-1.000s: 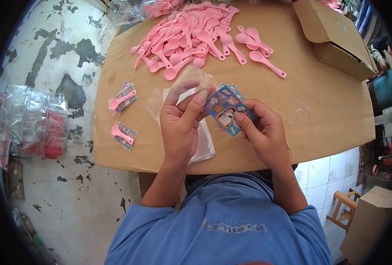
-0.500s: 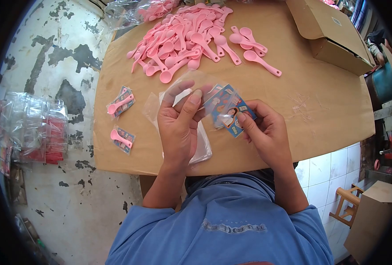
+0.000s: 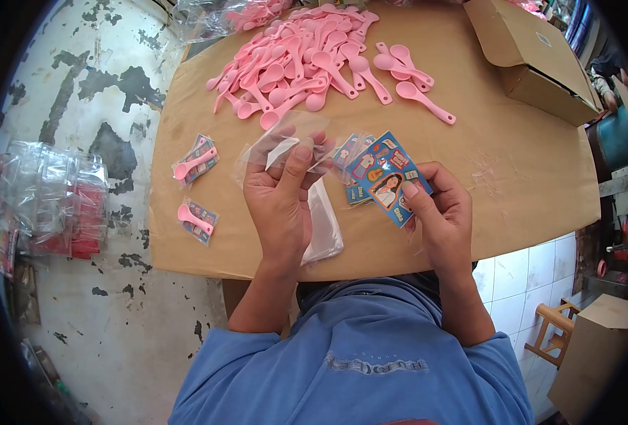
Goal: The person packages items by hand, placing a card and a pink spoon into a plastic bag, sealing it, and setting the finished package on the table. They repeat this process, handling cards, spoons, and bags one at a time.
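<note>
My left hand (image 3: 283, 198) pinches a thin clear plastic bag (image 3: 258, 152) between thumb and fingers, above the table's middle. A blue printed card (image 3: 382, 170) with small pictures is gripped by my right hand (image 3: 443, 219), thumb on its face. Behind it are more blue cards (image 3: 357, 193), partly hidden, some under clear plastic. Under my left hand lies a stack of clear bags (image 3: 322, 232). Two pink measuring spoons, an upper one (image 3: 194, 164) and a lower one (image 3: 195, 219), lie at the left with blue cards; clear wrapping shows around them.
A big heap of pink spoons (image 3: 300, 64) covers the back of the brown table (image 3: 533, 205), several more (image 3: 425, 103) beside it. An open cardboard box (image 3: 540, 64) stands back right. Plastic packs (image 3: 52, 205) sit at far left; a wooden stool (image 3: 556, 329) is on the floor.
The card in my right hand has come apart from the plastic and turned its printed face more into view. My left hand has shifted slightly left with the bag.
</note>
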`<state>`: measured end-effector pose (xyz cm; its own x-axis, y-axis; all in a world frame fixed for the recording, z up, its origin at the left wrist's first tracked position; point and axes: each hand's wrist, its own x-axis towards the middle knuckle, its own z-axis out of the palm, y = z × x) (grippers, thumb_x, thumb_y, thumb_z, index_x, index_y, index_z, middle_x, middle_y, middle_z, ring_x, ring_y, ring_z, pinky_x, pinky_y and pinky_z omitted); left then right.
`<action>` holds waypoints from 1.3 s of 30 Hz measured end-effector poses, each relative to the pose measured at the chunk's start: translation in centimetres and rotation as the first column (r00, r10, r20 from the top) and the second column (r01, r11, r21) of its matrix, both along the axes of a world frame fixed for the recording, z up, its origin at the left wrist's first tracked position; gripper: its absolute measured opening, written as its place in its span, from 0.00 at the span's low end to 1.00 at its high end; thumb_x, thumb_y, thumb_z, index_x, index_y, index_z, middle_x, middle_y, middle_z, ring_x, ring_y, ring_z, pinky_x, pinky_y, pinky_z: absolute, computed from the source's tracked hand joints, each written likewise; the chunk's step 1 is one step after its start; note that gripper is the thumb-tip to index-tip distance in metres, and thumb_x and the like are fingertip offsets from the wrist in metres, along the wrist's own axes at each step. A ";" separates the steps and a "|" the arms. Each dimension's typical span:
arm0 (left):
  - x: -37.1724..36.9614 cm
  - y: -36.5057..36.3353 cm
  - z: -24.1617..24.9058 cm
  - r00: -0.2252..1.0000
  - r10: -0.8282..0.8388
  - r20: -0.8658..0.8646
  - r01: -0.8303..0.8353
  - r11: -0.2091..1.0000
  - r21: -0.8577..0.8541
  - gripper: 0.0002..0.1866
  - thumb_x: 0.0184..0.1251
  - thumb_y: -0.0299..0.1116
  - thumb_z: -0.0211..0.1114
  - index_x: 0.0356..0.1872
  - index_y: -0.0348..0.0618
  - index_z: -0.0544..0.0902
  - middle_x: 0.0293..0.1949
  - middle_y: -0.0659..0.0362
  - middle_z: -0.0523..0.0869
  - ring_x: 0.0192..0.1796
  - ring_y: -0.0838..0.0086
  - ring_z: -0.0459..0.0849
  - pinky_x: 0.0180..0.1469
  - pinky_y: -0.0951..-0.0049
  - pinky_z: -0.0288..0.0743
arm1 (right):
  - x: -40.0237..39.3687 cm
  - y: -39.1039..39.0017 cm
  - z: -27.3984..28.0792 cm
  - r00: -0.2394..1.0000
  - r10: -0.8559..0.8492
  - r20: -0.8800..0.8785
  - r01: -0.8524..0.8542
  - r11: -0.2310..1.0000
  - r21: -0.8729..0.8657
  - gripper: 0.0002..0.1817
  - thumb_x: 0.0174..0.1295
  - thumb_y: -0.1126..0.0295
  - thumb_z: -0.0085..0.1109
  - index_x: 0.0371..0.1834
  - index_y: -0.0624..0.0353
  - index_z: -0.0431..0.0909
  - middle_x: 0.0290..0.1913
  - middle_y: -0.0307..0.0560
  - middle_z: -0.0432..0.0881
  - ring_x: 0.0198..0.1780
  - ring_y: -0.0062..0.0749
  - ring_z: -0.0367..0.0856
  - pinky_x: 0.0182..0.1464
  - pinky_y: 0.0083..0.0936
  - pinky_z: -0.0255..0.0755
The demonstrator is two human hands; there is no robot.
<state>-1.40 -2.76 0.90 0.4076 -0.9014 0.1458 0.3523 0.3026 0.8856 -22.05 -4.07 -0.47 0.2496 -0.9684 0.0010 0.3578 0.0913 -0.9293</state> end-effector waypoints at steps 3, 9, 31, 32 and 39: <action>-0.3 0.1 0.1 1.000 -0.026 0.000 0.026 1.000 0.008 0.22 0.79 0.25 0.64 0.70 0.37 0.74 0.57 0.42 0.88 0.56 0.61 0.92 0.54 0.66 0.92 | 0.6 0.1 0.2 0.999 -0.027 0.043 0.027 1.000 0.005 0.10 0.77 0.69 0.63 0.50 0.66 0.81 0.37 0.38 0.85 0.29 0.12 0.78 0.31 0.14 0.73; -1.2 0.3 0.9 0.993 -0.083 -0.088 0.085 0.996 0.016 0.28 0.78 0.24 0.66 0.75 0.39 0.70 0.58 0.39 0.88 0.58 0.61 0.91 0.58 0.62 0.90 | 1.5 0.0 0.6 1.000 0.000 0.000 0.000 1.000 0.013 0.10 0.76 0.70 0.64 0.51 0.67 0.82 0.36 0.38 0.85 0.30 0.12 0.80 0.30 0.14 0.73; -1.5 0.9 -0.2 0.970 -0.243 -0.023 0.244 0.965 0.100 0.20 0.73 0.25 0.72 0.62 0.31 0.80 0.49 0.48 0.93 0.50 0.74 0.91 0.56 0.74 0.83 | 0.1 -1.1 -0.1 0.995 0.100 -0.023 -0.099 0.995 0.014 0.13 0.74 0.73 0.66 0.56 0.66 0.78 0.38 0.40 0.85 0.33 0.16 0.83 0.35 0.17 0.78; -1.8 0.9 -0.2 0.969 -0.246 -0.027 0.247 0.963 0.105 0.20 0.74 0.25 0.72 0.62 0.31 0.80 0.50 0.48 0.92 0.50 0.74 0.91 0.57 0.74 0.83 | 0.1 -1.1 -0.3 0.996 0.085 0.006 -0.085 0.996 0.023 0.12 0.74 0.73 0.66 0.55 0.66 0.77 0.38 0.41 0.84 0.34 0.17 0.84 0.36 0.17 0.78; -3.0 1.5 -0.3 0.940 -0.341 0.003 0.339 0.935 0.108 0.18 0.75 0.26 0.71 0.62 0.32 0.83 0.59 0.52 0.89 0.59 0.72 0.88 0.64 0.68 0.81 | 1.2 -0.5 -0.1 1.000 -0.005 -0.004 0.005 0.997 -0.080 0.11 0.75 0.73 0.66 0.54 0.65 0.78 0.39 0.40 0.85 0.36 0.15 0.83 0.36 0.17 0.78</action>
